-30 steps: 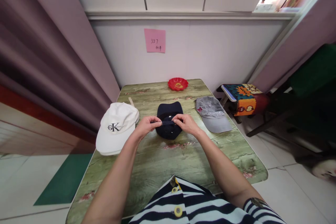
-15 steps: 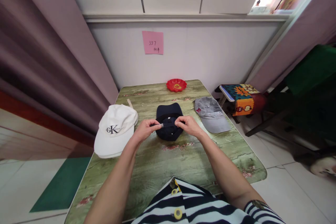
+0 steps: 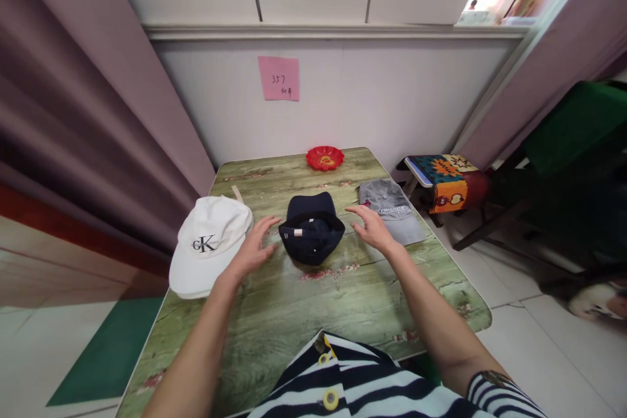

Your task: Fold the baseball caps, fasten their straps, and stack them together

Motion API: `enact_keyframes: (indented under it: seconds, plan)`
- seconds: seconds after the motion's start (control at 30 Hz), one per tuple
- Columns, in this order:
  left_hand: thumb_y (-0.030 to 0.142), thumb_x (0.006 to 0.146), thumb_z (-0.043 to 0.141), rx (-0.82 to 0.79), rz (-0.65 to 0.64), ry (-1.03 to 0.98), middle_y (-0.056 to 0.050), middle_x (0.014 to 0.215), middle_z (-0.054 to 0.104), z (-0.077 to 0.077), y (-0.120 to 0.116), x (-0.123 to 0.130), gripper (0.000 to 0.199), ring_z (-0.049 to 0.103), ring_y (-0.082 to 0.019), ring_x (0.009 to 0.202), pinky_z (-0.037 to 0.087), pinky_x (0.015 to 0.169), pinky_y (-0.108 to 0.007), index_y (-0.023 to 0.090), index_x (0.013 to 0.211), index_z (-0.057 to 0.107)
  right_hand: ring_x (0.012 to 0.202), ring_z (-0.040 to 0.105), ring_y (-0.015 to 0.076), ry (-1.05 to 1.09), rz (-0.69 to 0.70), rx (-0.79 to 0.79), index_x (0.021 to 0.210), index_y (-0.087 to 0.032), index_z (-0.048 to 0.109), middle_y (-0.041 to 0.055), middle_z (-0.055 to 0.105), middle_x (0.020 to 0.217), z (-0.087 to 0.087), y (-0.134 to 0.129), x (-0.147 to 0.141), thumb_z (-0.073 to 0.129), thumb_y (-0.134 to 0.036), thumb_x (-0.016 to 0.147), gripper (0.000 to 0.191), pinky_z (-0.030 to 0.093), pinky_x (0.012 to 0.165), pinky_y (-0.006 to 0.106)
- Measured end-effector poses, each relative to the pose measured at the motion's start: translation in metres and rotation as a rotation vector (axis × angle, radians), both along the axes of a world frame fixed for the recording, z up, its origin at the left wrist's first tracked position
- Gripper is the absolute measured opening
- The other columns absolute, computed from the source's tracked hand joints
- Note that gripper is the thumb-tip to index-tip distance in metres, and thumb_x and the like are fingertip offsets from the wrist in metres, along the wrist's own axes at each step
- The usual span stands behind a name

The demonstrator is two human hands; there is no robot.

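A dark navy baseball cap [image 3: 313, 249] lies in the middle of the table, its inside showing and its brim pointing away from me. On its left side my left hand [image 3: 255, 247] hovers apart from it, fingers spread and holding nothing. My right hand [image 3: 371, 227] is open to the right of the navy cap, with its fingers apart and nothing in them. Left of my left hand rests a white cap [image 3: 210, 241] with black letters on its front. A grey cap [image 3: 389, 202] with white script lies behind my right hand, which partly covers it.
At the table's [image 3: 274, 320] far edge stands a red scalloped dish [image 3: 324, 158]. A pink note [image 3: 279, 78] is stuck to the wall behind. To the right is a stool [image 3: 445, 176] with a patterned cover. A purple curtain [image 3: 112, 98] hangs on the left.
Both hands have let go of the navy cap's back strap and moved apart to either side, fingers opening. The strap now lies across the cap's back, and the view has shifted slightly.
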State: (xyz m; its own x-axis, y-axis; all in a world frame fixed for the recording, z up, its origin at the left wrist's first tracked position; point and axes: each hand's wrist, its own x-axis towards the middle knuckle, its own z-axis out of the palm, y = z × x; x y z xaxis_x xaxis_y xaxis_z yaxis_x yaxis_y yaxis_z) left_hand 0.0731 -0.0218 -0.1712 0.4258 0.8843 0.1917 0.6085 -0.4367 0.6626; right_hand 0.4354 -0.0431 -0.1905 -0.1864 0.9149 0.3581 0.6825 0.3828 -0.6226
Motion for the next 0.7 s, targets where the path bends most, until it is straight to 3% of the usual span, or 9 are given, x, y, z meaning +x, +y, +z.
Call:
enact_keyframes:
  seconds: [0.1,0.2,0.27,0.33,0.4,0.47,0.57,0.7]
  plan:
    - [0.014,0.072,0.057,0.122,0.083,0.12,-0.012,0.149,0.041,-0.02,0.008,0.004,0.073,0.037,-0.031,0.138,0.029,0.115,-0.05,0.022,0.143,0.043,0.128,0.047,0.0264,-0.16,0.024,0.004,0.139,-0.025,0.049,0.0107,0.053,0.139,-0.012,0.006,-0.003,0.06,-0.008,0.072,0.069,0.034,0.108,0.046]
    - [0.01,0.072,0.056,0.152,0.079,0.166,-0.012,0.15,0.04,-0.031,0.015,0.014,0.073,0.038,-0.03,0.138,0.031,0.114,-0.049,0.023,0.143,0.045,0.133,0.041,0.0271,-0.238,0.069,0.014,0.143,-0.027,0.044,0.011,0.044,0.147,-0.019,0.011,-0.016,0.06,-0.004,0.067,0.081,0.029,0.111,0.048]
    - [0.011,0.073,0.055,0.141,0.044,0.156,-0.01,0.148,0.043,-0.033,0.018,0.018,0.063,0.04,-0.029,0.137,0.032,0.114,-0.048,0.023,0.134,0.054,0.135,0.04,0.0271,-0.251,0.096,0.015,0.134,-0.029,0.054,0.0097,0.042,0.149,-0.022,0.013,-0.023,0.06,-0.002,0.066,0.074,0.026,0.112,0.05]
    - [0.014,0.075,0.054,0.111,0.014,0.118,-0.01,0.144,0.048,-0.03,0.017,0.019,0.05,0.044,-0.028,0.134,0.032,0.113,-0.049,0.023,0.123,0.063,0.136,0.039,0.0271,-0.231,0.115,0.014,0.114,-0.028,0.067,0.0079,0.044,0.148,-0.022,0.014,-0.027,0.061,-0.002,0.066,0.055,0.023,0.113,0.054]
    - [0.02,0.077,0.057,0.078,-0.003,0.041,-0.011,0.138,0.055,-0.022,0.015,0.018,0.036,0.048,-0.029,0.13,0.034,0.112,-0.049,0.022,0.11,0.07,0.137,0.039,0.0277,-0.156,0.132,0.015,0.094,-0.026,0.071,0.0069,0.047,0.146,-0.016,0.014,-0.029,0.063,-0.006,0.069,0.033,0.02,0.113,0.057]
    - [0.029,0.078,0.062,0.017,-0.023,-0.087,-0.011,0.131,0.061,-0.01,0.01,0.018,0.028,0.051,-0.03,0.126,0.034,0.111,-0.049,0.021,0.103,0.073,0.135,0.043,0.0282,-0.008,0.155,-0.002,0.093,-0.025,0.072,0.0072,0.055,0.139,-0.005,0.014,-0.029,0.064,-0.016,0.075,0.022,0.018,0.113,0.059]
    - [0.042,0.081,0.064,-0.211,-0.026,-0.369,-0.011,0.116,0.069,0.016,0.001,0.024,0.034,0.057,-0.03,0.117,0.041,0.104,-0.045,0.017,0.103,0.072,0.119,0.058,0.0274,0.325,0.211,-0.112,0.103,-0.024,0.071,0.0062,0.069,0.118,0.02,0.013,-0.033,0.064,-0.031,0.081,0.024,0.031,0.109,0.053]
    - [0.052,0.081,0.064,-0.481,0.085,-0.766,-0.01,0.1,0.073,0.043,-0.009,0.036,0.046,0.064,-0.029,0.105,0.05,0.09,-0.04,0.015,0.108,0.07,0.098,0.067,0.0251,0.75,0.211,-0.327,0.1,-0.021,0.073,0.0029,0.074,0.1,0.05,0.006,-0.048,0.066,-0.048,0.08,0.034,0.05,0.091,0.041]
